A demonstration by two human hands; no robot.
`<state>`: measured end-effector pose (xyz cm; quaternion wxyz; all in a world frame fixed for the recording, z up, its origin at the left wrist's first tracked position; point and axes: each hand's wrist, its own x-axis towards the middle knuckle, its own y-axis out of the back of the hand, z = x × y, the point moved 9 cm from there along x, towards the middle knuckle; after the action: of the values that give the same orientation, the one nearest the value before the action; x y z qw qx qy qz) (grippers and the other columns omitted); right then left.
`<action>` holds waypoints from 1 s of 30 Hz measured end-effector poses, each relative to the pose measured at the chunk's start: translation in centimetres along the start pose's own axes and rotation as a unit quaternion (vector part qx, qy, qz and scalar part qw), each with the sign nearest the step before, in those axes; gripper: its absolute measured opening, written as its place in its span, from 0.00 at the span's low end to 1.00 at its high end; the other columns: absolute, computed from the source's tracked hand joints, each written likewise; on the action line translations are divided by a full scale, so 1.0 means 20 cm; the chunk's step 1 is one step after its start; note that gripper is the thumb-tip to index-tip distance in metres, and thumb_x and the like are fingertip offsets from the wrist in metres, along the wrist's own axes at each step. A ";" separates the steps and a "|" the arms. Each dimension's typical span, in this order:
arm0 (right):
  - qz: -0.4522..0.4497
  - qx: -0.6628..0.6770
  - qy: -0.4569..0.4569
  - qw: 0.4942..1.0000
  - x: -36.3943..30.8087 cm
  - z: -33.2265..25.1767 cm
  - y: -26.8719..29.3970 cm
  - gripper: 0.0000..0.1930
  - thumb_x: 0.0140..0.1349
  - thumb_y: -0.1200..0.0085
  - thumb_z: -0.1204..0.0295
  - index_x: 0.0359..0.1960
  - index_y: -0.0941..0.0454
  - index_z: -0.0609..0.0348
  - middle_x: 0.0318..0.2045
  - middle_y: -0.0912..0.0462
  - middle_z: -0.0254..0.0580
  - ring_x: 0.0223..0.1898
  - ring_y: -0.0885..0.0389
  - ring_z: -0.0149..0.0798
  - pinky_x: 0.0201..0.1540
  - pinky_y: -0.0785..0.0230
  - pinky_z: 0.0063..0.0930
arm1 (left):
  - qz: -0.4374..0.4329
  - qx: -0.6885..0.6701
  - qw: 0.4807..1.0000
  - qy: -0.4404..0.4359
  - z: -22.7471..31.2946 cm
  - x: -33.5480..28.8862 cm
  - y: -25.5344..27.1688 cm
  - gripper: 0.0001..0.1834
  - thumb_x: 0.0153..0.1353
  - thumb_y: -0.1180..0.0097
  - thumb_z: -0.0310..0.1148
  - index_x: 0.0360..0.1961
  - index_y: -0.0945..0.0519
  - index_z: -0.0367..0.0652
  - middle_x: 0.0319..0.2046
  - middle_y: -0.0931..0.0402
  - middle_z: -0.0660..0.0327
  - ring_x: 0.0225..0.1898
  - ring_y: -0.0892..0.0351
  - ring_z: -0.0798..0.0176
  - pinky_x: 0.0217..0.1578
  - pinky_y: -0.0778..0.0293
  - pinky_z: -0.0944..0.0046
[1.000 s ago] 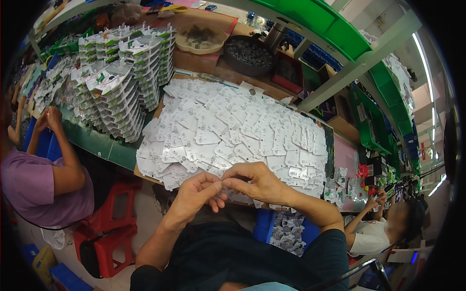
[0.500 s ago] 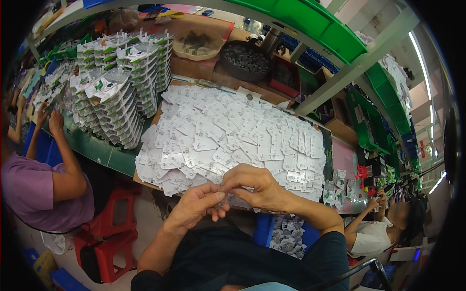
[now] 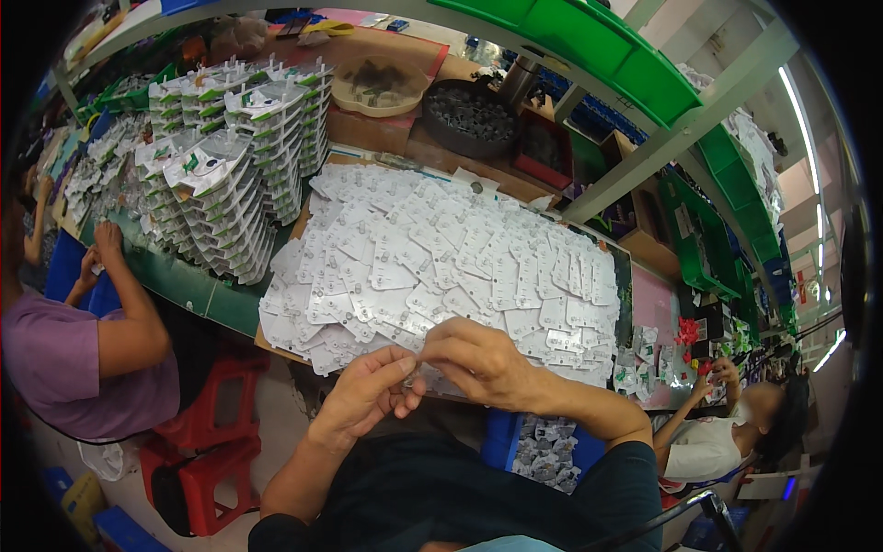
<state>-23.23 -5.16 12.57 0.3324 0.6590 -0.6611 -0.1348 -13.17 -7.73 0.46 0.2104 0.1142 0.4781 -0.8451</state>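
My left hand (image 3: 375,391) and my right hand (image 3: 483,362) meet in front of the near edge of the table. The left thumb and fingers are pinched on a small, clear-looking part, mostly hidden by the fingers. Bent over from the right, my right hand has its fingertips closed at the same spot, and what they grip is too small to name. Just beyond both hands lies a broad layer of overlapping white plastic plates (image 3: 441,267), several with small clear pieces standing on them.
Tall stacks of white-and-green plastic housings (image 3: 207,179) rise at the left. Behind the plates are a beige bowl (image 3: 379,85), a round black tray of dark parts (image 3: 469,115) and a red bin (image 3: 543,147). A blue crate (image 3: 499,440) stands by my lap. Co-workers sit on both sides.
My hands stay together, shifting slightly left, with the right fingers more curled at the pinch. The co-worker at the left has lowered their hands.
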 end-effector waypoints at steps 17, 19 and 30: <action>0.011 0.054 -0.073 0.996 0.07 0.06 0.15 0.08 0.55 0.40 0.83 0.37 0.19 0.63 0.35 0.19 0.41 0.36 0.19 0.36 0.38 0.26 0.27 | -0.061 -0.014 0.998 0.015 -0.04 -0.03 -0.03 0.13 0.68 0.47 0.31 0.49 0.25 0.34 0.35 0.20 0.55 0.31 0.20 0.68 0.29 0.23 0.74; 0.049 0.002 -0.116 0.992 0.11 0.16 0.29 0.07 0.58 0.39 0.78 0.39 0.19 0.63 0.34 0.17 0.38 0.33 0.20 0.28 0.37 0.27 0.21 | -0.063 -0.010 0.998 0.017 -0.05 -0.05 -0.04 0.14 0.68 0.47 0.30 0.50 0.25 0.33 0.36 0.20 0.55 0.33 0.20 0.67 0.31 0.23 0.73; 0.121 -0.219 -0.239 0.938 0.46 1.13 0.84 0.08 0.54 0.38 0.71 0.33 0.16 0.62 0.28 0.15 0.44 0.30 0.17 0.38 0.35 0.26 0.30 | -0.106 0.007 0.989 0.105 -0.28 -0.09 -0.01 0.10 0.66 0.46 0.26 0.46 0.24 0.34 0.40 0.20 0.52 0.37 0.18 0.64 0.35 0.22 0.69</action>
<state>-49.53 -18.25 8.47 0.3144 0.4333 -0.7501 -0.3884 -11.80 -2.37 -1.54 0.0671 0.1524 0.5013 -0.8491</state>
